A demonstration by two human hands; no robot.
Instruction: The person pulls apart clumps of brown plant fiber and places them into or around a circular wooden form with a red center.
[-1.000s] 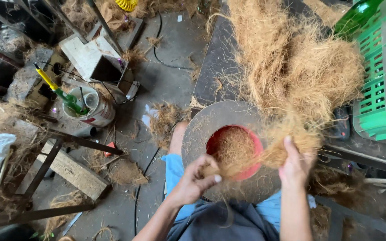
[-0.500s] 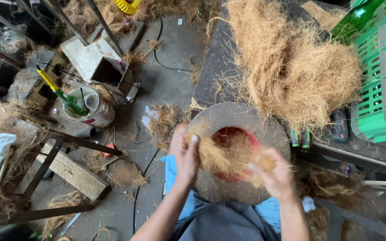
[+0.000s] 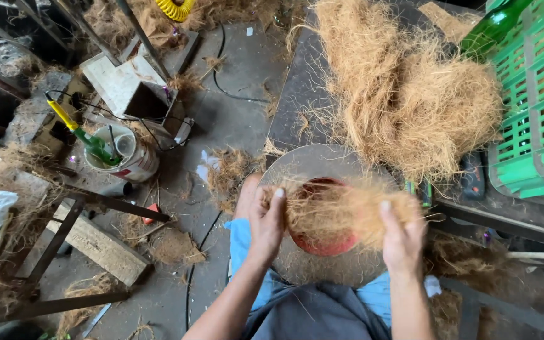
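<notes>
My left hand (image 3: 266, 223) and my right hand (image 3: 401, 239) grip the two ends of a tuft of brown coconut fibre (image 3: 341, 211), stretched between them. The tuft hangs just over a red bowl (image 3: 325, 247) set into a round grey disc (image 3: 310, 167) on my lap. A large heap of the same loose fibre (image 3: 410, 94) lies on the dark bench behind the disc, just beyond my hands.
A green plastic crate (image 3: 536, 107) and a green bottle (image 3: 492, 25) stand at the right. On the floor to the left are a white bucket (image 3: 130, 157) with tools, a wooden plank (image 3: 99, 242), metal bars, a grey box (image 3: 127, 82) and scattered fibre.
My right hand has left the big heap with a tuft and come down over the bowl. Both hands now hold the fibre further apart, spread across the bowl.
</notes>
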